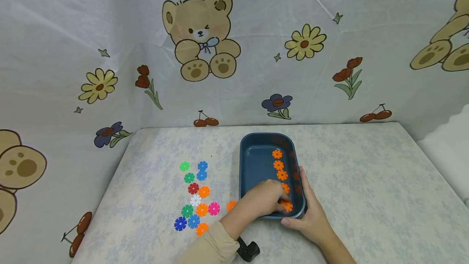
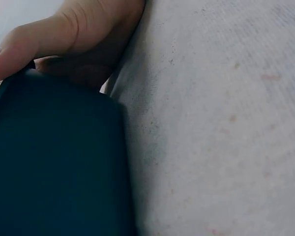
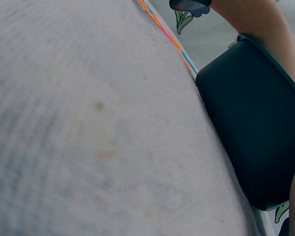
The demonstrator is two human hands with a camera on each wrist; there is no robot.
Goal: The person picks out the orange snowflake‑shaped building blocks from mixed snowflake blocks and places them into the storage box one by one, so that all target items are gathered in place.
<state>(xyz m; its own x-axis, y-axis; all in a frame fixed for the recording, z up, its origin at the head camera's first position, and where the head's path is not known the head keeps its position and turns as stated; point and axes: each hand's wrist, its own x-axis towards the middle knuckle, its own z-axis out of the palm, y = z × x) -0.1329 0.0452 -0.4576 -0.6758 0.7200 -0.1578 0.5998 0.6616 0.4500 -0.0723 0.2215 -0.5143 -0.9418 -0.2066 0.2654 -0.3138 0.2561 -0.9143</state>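
A dark blue rectangular plastic box (image 1: 256, 170) sits on the table. My left hand (image 1: 269, 194) reaches down into its near right corner, pinching an orange notched disc (image 1: 288, 206) at the fingertips. Ahead of it, more orange discs (image 1: 278, 165) run in a line along the box's right side. My right hand (image 1: 311, 215) grips that same corner from outside, thumb by the near rim and fingers along the right wall. In the left wrist view, the right thumb (image 2: 19, 49) shows at the rim beside the box's outer wall (image 2: 59, 157).
Left of the box lie several loose notched discs in green, blue, red, white, pink and orange, among them a pink one (image 1: 213, 208). An orange disc (image 1: 231, 205) lies by the left forearm. A black wrist camera (image 1: 248, 251) hangs under that wrist. Behind stands a printed bear curtain (image 1: 256, 19).
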